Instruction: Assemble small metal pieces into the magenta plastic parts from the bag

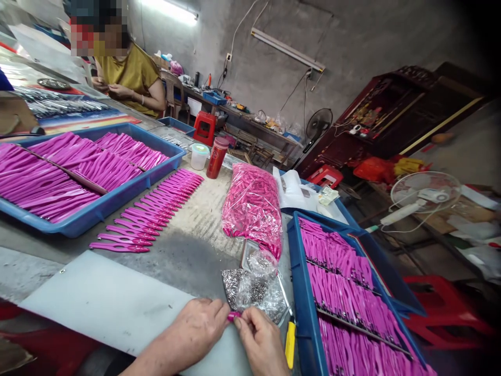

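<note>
My left hand (201,324) and my right hand (260,337) meet above the near edge of a pale board (117,303). Pinched between their fingertips is a small pink plastic piece (234,316), mostly covered by the fingers. Just beyond them lies a heap of tiny metal pins (235,282), partly under a crumpled clear plastic bag (270,300). A yellow-handled screwdriver (290,342) rests to the right of my right hand. Farther up, slim magenta plastic pieces with darker pink tips (144,216) lie side by side in a slanting row.
Blue trays packed with magenta pieces stand left (82,224) and right (309,313). A clear bag of pink parts (252,201), a red tumbler (217,157) and a lidded tub (199,156) sit mid-table. Across the table a person in a yellow top (133,78) handles something small.
</note>
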Action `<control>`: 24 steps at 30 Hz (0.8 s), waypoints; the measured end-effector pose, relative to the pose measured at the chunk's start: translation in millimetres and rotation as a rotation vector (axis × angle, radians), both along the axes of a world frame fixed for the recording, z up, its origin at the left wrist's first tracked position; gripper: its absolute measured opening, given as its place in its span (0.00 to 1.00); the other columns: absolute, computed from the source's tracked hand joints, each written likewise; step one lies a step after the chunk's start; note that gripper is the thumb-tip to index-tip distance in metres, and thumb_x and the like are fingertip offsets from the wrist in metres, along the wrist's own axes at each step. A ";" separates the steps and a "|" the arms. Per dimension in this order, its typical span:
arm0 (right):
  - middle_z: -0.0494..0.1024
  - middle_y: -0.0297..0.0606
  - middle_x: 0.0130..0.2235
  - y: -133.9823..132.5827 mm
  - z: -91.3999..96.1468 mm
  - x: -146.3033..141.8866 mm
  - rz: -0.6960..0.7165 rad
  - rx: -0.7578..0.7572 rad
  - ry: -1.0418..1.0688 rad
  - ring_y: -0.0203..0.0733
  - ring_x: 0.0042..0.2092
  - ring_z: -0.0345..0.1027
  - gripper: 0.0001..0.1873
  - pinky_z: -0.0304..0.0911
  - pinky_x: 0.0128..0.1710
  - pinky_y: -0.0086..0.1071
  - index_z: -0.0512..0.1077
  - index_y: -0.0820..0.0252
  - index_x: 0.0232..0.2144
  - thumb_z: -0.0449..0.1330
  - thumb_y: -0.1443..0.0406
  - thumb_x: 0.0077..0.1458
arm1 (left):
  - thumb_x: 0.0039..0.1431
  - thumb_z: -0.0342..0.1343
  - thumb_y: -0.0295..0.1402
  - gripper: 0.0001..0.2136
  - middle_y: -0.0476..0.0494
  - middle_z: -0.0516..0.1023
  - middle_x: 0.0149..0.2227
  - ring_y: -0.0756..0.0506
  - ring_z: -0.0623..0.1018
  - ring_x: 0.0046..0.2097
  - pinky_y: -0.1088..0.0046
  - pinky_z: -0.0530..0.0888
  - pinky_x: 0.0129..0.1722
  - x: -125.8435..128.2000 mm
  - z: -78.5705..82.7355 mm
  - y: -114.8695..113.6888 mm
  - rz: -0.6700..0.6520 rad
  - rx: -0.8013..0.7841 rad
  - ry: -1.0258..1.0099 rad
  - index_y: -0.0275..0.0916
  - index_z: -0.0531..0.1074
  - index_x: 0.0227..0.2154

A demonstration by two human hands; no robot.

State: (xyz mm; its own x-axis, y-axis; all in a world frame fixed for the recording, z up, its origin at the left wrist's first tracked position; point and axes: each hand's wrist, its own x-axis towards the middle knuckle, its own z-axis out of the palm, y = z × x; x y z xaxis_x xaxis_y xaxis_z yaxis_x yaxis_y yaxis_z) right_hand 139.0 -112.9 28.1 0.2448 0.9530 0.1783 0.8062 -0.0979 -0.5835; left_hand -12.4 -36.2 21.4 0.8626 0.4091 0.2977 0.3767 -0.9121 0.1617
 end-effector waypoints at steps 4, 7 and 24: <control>0.64 0.27 0.17 -3.1 1.6 4.9 -0.015 -0.032 0.135 0.33 0.21 0.58 0.20 0.51 0.20 0.24 0.62 0.57 0.19 0.49 0.51 0.55 | 0.62 0.43 0.29 0.07 0.49 0.70 0.25 0.47 0.72 0.24 0.71 0.66 0.22 -3.1 3.5 0.6 0.013 -0.021 -0.049 0.40 0.63 0.29; 0.65 0.27 0.17 -4.1 4.6 1.7 -0.060 -0.022 0.162 0.33 0.21 0.60 0.17 0.52 0.21 0.24 0.63 0.57 0.22 0.50 0.53 0.55 | 0.62 0.41 0.29 0.09 0.50 0.69 0.24 0.47 0.71 0.23 0.72 0.65 0.22 -4.4 5.5 0.0 0.018 -0.011 -0.085 0.39 0.63 0.28; 0.68 0.29 0.16 2.4 -17.7 -7.5 -0.016 0.086 0.135 0.34 0.20 0.61 0.19 0.53 0.20 0.24 0.66 0.57 0.19 0.49 0.54 0.55 | 0.62 0.40 0.29 0.07 0.50 0.70 0.24 0.48 0.72 0.23 0.73 0.65 0.22 -6.5 8.0 -1.0 0.024 0.042 -0.123 0.40 0.62 0.31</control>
